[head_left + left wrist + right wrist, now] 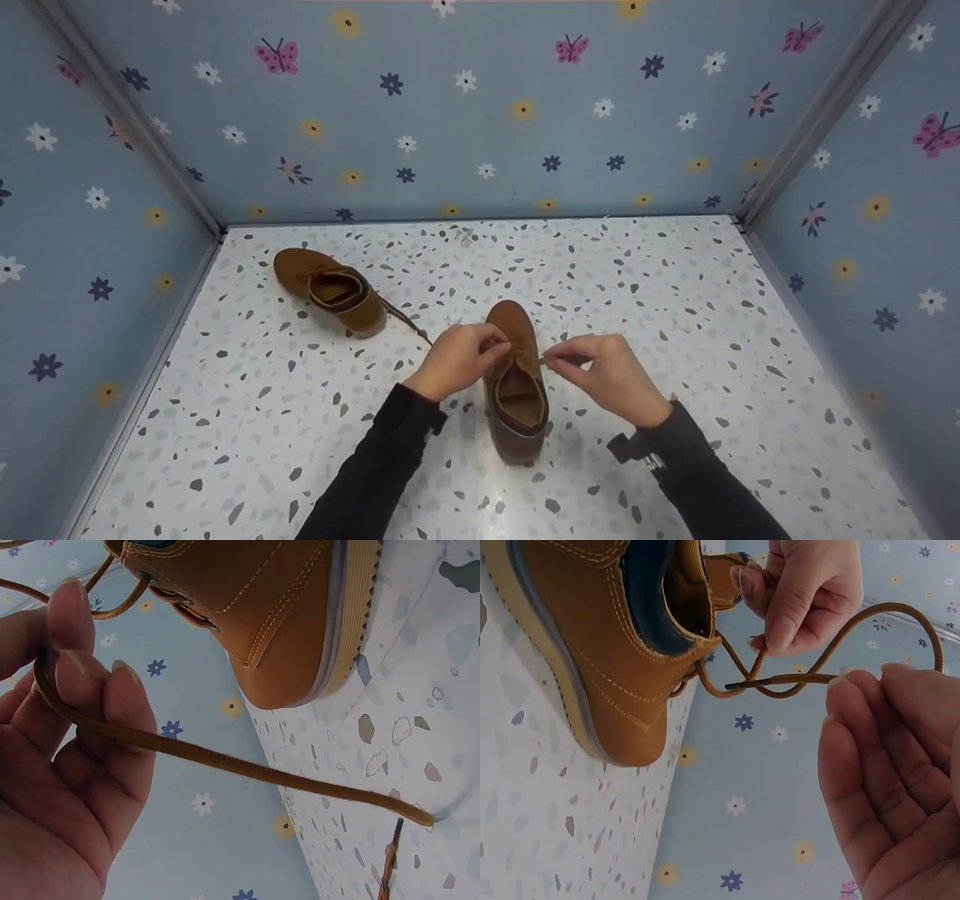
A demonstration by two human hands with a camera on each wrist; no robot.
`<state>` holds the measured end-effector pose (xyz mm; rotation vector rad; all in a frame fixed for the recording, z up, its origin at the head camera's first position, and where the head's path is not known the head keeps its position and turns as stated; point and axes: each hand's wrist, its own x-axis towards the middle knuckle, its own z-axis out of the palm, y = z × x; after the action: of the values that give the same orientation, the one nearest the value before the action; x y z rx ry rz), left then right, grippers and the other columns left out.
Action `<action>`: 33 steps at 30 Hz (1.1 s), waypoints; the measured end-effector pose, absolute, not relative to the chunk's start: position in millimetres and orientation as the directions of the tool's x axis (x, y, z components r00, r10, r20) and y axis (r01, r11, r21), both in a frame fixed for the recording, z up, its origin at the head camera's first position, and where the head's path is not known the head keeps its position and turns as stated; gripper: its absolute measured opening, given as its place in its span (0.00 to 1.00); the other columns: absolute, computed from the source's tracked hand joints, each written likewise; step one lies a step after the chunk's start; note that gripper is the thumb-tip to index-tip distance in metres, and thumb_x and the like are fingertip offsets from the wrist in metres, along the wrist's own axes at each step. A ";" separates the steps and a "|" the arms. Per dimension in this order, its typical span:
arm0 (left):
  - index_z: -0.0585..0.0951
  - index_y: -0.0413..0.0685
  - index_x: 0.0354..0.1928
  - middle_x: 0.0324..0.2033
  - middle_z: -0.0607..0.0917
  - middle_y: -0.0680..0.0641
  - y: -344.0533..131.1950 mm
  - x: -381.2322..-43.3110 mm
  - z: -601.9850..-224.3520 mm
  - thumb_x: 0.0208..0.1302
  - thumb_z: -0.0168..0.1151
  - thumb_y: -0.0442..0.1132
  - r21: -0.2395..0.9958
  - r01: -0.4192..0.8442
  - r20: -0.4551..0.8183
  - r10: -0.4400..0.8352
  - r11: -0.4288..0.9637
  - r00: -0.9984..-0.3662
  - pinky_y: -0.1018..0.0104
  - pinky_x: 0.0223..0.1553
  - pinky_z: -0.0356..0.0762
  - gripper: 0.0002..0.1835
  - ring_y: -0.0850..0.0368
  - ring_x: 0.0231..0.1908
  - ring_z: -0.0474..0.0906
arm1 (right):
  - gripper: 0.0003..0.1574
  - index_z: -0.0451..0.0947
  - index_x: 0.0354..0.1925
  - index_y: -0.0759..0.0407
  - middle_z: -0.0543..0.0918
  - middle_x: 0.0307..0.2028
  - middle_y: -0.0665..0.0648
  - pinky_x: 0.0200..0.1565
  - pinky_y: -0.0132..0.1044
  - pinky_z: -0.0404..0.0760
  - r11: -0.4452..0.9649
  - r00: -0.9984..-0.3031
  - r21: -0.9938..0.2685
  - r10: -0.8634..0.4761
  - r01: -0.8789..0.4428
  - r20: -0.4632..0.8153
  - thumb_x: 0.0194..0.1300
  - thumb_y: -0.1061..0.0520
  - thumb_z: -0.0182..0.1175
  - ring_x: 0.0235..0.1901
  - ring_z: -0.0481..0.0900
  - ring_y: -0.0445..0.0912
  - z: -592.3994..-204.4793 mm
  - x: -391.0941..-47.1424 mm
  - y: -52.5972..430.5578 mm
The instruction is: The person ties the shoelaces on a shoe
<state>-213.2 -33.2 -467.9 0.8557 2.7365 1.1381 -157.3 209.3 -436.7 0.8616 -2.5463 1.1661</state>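
Observation:
A brown lace-up ankle shoe (517, 442) stands upright between the hands, toe pointing away. My left hand (459, 360) is over its left side by the eyelets, holding one brown shoelace (225, 761); the lace's loose end runs past the fingers in the left wrist view. To the right of the shoe, my right hand (609, 375) pinches the other shoelace (795, 679) between thumb and fingertips, close to its dark tip. That tip points toward the shoe and crosses the left hand's lace in the right wrist view, while the rest loops back behind the right fingers.
Another brown shoe (300, 266) stands farther back on the left, its shoelace (405, 319) trailing toward my left hand. The speckled white surface (660, 300) is bounded by blue flowered panels (465, 112) behind and at both sides.

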 end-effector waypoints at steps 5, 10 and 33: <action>0.84 0.47 0.39 0.22 0.81 0.56 -33.7 -215.6 -467.5 0.71 0.61 0.41 0.694 0.464 0.150 0.519 0.551 -0.841 0.67 0.24 0.74 0.07 0.66 0.19 0.75 | 0.08 0.87 0.41 0.60 0.88 0.36 0.48 0.36 0.33 0.82 0.477 -0.768 -0.606 -0.458 -0.637 0.447 0.62 0.63 0.69 0.34 0.84 0.38 -440.4 -159.4 199.4; 0.84 0.47 0.38 0.22 0.81 0.56 -35.0 -218.6 -466.3 0.71 0.62 0.42 0.676 0.485 0.170 0.524 0.554 -0.835 0.68 0.24 0.73 0.07 0.65 0.19 0.74 | 0.09 0.87 0.41 0.60 0.88 0.36 0.50 0.36 0.34 0.82 0.482 -0.717 -0.531 -0.486 -0.697 0.500 0.60 0.65 0.70 0.35 0.85 0.40 -444.5 -164.5 193.9; 0.84 0.47 0.38 0.26 0.82 0.56 -31.1 -217.7 -461.8 0.71 0.61 0.42 0.715 0.448 0.151 0.507 0.536 -0.848 0.68 0.27 0.76 0.07 0.64 0.23 0.76 | 0.21 0.83 0.50 0.57 0.87 0.35 0.51 0.38 0.38 0.82 0.628 -0.780 -0.463 -0.521 -0.625 0.347 0.59 0.69 0.68 0.34 0.84 0.42 -475.6 -186.5 193.8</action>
<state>-217.7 -31.1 -461.8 0.8372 2.6876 1.2182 -186.5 193.8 -475.6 0.9484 -2.6694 0.8622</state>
